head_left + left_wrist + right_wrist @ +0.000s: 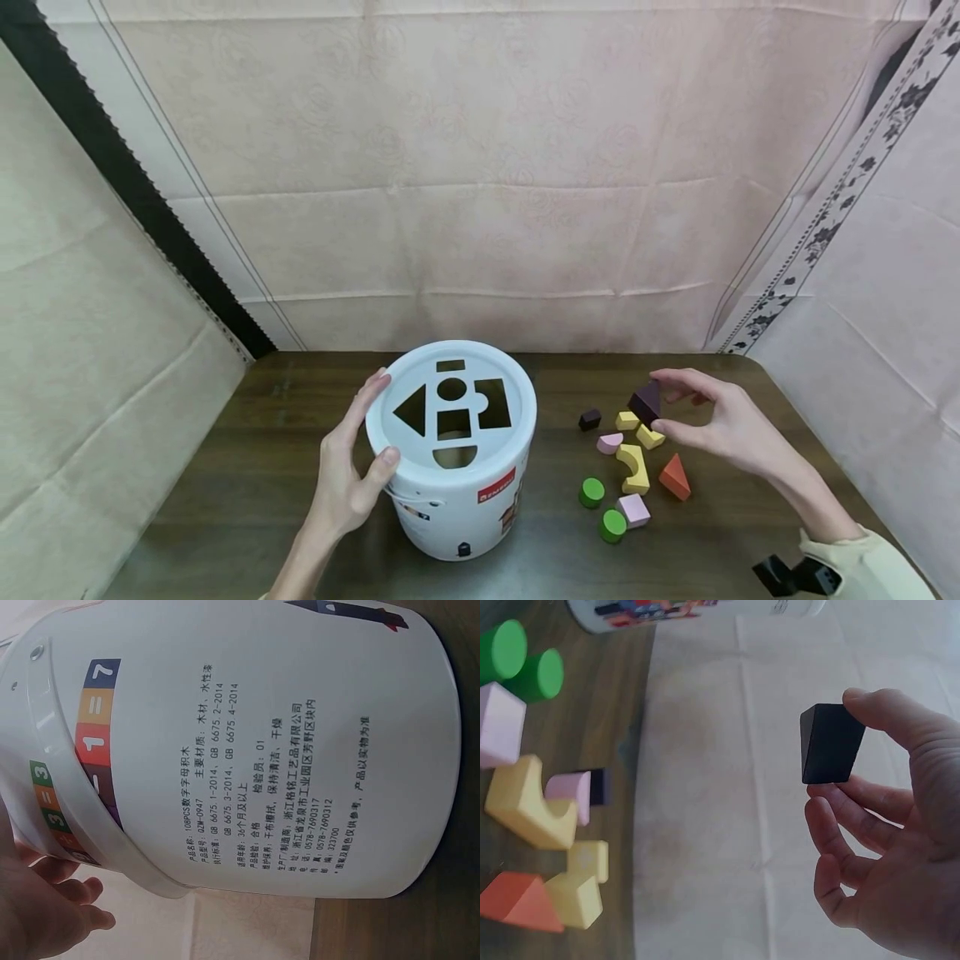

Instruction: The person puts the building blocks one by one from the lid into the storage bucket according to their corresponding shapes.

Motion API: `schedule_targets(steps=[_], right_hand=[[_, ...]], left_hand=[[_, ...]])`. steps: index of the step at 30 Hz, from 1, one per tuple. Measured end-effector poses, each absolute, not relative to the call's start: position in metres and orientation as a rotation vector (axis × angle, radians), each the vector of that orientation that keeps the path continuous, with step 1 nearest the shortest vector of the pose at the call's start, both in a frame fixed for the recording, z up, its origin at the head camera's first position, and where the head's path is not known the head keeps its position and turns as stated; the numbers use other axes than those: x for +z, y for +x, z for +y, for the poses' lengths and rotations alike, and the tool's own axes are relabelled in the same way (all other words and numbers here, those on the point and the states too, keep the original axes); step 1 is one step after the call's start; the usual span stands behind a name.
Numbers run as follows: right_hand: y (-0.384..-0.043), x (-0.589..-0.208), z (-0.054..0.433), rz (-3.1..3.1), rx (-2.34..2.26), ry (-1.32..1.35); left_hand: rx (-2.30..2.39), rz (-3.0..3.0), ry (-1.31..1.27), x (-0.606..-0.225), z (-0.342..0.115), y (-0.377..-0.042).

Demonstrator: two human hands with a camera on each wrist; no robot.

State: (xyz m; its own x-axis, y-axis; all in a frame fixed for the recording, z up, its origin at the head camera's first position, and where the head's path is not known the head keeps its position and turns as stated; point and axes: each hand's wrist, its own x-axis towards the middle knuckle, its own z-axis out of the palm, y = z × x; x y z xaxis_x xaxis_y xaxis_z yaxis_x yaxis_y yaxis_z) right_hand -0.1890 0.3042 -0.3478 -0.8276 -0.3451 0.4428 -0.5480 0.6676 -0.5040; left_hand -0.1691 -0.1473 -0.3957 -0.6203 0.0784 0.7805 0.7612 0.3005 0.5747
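A white shape-sorter bucket (457, 525) stands upright under a pale lid (408, 375) with several cut-out holes. At the lid's left edge rests my left hand (348, 458), thumb and fingers spread along the rim. The left wrist view shows the printed side of the bucket (300, 750) and some fingers (75, 892) beside the rim. My right hand (720, 421) pinches a dark triangular block (645, 404) between thumb and fingertips, above the other blocks. In the right wrist view this dark block (832, 742) is held up clear of the table.
Loose blocks lie right of the bucket: a yellow arch (634, 469), an orange-red triangle (675, 477), green cylinders (592, 492), a pink cube (633, 511), a pink half-round (610, 443), small yellow blocks (627, 420) and a small dark block (589, 419). Cloth walls (465, 167) enclose the wooden table (247, 467).
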Motion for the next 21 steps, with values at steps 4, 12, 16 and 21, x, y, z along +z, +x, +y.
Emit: schedule_targets(steps=[4, 12, 16, 21], right_hand=[[-0.187, -0.339, 0.295, -2.57, 0.927, 0.745], [-0.184, -0.323, 0.272, -2.542, 0.957, 0.819], [-0.183, -0.315, 0.26, -2.533, 0.985, 0.838], [-0.184, -0.304, 0.242, -2.525, 1.021, 0.878]], left_hand=[[-1.36, -1.922, -0.75, -0.396, -0.148, -0.17], [-1.365, -1.939, -0.749, -0.395, -0.148, -0.169], [-1.372, -1.956, -0.744, -0.396, -0.148, -0.169], [-1.377, -1.956, -0.74, -0.396, -0.148, -0.169]])
